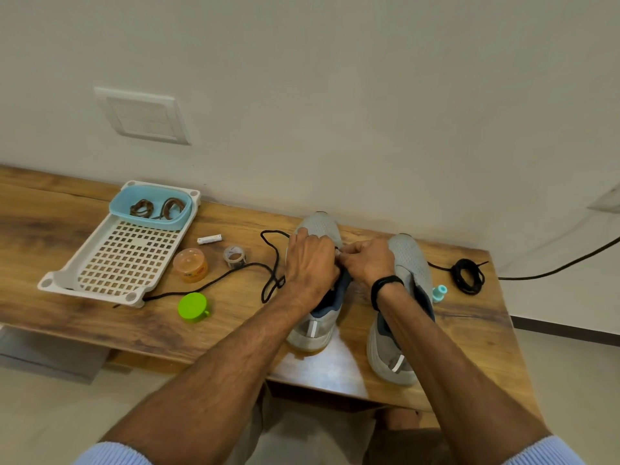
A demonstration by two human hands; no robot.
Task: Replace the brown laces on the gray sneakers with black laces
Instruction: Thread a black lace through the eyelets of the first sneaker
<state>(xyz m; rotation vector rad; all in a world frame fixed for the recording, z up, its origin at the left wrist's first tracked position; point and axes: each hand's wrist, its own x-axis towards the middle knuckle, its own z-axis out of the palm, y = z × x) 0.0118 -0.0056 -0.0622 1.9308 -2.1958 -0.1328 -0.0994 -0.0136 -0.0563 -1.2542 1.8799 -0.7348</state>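
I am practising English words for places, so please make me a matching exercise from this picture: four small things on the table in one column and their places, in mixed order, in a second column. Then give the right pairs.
Things
1. brown laces
2. coiled black lace
3. green lid
4. battery

Places
A. behind the orange jar, toward the wall
B. right of the right sneaker
C. in the blue bowl
D. in front of the orange jar

Pairs: 1-C, 2-B, 3-D, 4-A
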